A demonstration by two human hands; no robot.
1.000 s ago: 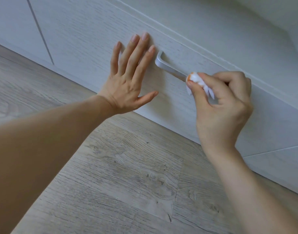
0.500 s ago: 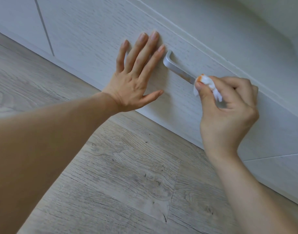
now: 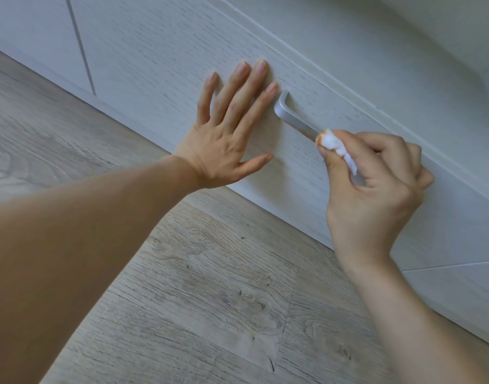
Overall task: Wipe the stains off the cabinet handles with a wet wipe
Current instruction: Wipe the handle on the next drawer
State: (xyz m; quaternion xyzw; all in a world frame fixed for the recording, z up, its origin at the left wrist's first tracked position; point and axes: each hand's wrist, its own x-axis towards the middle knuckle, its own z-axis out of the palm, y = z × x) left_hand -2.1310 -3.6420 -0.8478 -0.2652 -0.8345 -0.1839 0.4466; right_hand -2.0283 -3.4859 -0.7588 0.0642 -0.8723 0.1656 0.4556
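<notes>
Handle [image 3: 294, 117] runs diagonally from centre frame toward lower right. Right hand [image 3: 376, 189] pinches the wipe [image 3: 334, 146] on it; left hand [image 3: 232, 128] lies flat on the cabinet front [image 3: 154, 65], just beside the handle's upper end.

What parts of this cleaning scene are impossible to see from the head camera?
- Handle: its right end, hidden behind the right hand and wipe.
- Stains left under the wipe: covered; only orange on the wipe shows.
- Wipe: mostly bunched inside the fingers.
- Cabinet: top and right cut off by the frame edges.
- Left hand: palm faces away, against the cabinet.
</notes>
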